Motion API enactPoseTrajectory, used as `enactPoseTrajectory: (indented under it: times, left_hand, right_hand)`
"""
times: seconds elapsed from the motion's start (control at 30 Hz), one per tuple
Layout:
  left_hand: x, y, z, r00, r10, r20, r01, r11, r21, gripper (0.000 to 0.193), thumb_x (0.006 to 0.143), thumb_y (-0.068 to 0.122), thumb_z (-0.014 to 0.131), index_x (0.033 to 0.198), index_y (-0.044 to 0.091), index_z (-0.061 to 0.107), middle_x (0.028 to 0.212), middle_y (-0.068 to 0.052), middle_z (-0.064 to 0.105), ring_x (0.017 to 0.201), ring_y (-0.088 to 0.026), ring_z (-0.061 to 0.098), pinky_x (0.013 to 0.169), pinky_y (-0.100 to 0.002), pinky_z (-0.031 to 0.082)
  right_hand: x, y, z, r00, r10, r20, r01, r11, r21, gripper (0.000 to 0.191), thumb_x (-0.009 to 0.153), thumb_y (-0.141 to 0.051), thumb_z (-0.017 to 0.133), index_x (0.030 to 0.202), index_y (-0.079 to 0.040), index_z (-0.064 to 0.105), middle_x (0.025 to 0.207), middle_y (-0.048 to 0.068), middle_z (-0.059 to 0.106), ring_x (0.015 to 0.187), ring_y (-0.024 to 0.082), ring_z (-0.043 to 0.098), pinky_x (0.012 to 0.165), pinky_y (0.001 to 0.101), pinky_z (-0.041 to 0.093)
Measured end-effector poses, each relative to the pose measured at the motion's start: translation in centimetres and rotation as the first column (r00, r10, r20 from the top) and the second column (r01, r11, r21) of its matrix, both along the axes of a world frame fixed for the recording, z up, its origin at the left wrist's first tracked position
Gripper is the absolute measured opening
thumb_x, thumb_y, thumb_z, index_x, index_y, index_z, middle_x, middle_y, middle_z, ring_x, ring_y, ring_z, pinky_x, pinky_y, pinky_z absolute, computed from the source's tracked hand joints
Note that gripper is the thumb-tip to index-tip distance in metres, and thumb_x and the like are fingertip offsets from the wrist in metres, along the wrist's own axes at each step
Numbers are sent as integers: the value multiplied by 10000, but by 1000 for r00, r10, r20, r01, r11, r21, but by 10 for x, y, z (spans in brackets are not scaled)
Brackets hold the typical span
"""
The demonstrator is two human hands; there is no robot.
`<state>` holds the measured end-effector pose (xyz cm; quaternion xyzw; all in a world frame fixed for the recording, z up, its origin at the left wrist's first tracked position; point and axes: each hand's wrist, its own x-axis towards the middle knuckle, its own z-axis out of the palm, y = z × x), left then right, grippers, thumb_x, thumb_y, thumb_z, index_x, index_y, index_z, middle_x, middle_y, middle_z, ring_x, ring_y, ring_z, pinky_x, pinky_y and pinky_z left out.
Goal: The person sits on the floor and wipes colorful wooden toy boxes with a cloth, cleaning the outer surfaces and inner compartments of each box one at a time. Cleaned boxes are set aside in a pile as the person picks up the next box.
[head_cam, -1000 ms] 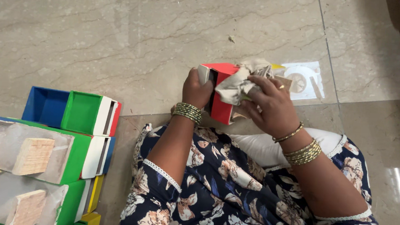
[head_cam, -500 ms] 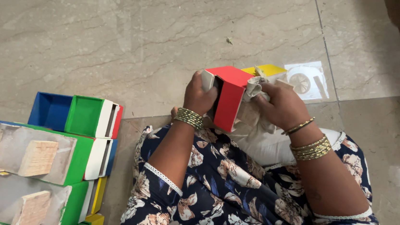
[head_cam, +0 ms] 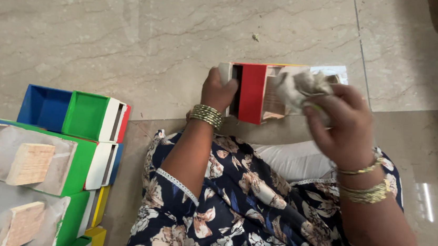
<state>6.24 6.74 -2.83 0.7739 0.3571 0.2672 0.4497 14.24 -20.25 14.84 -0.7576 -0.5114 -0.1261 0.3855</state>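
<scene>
1. Both hands work over the lap: the left hand (head_cam: 221,89) is closed around the near end of a small red wooden box (head_cam: 252,91), thumb on top, holding it just above the marble floor (head_cam: 105,34).
2. At the box's other end, the right hand (head_cam: 341,120) is clenched on a crumpled grey cloth (head_cam: 302,87), which touches the box's open, unpainted inside.
3. Judging by that contact, the step in hand looks like wiping out the box's interior, with one hand steadying and the other rubbing.
4. A yellow edge shows along the top of the box, and a pale sheet (head_cam: 334,72) lies on the floor just behind it.
5. The next move seems to call for a firm hold by the left hand, so the box does not twist, while the cloth is pushed into the corners of the cavity.
6. At the left stands a stack of painted boxes (head_cam: 84,119) in blue, green, white and yellow, well apart from the hands; how many have been wiped cannot be told.
</scene>
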Motion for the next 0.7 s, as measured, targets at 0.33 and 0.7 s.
enactPoseTrajectory:
  times: [0.33,0.7]
  left_hand:
    - [-7,-31,19,996,-86,-38,91,983,161,388,828,204,672,1162,52,551,1048,-242,704,974,-451,680,830,-507,554]
    - [-9,-17,0,1000,-19,8,17,990,140,412,853,186,682,1214,45,546,1074,-257,703,992,-465,674,829,-513,551]
  right_hand:
    - [-24,41,-53,955,-86,284,168,946,-277,812,828,-309,811,1495,9,473,1288,174,656,1330,380,562,1212,560,214]
    - [-53,48,-60,831,-47,554,340,832,-438,627,938,-193,552,1557,-263,482,1236,62,678,1418,293,460,1227,512,129]
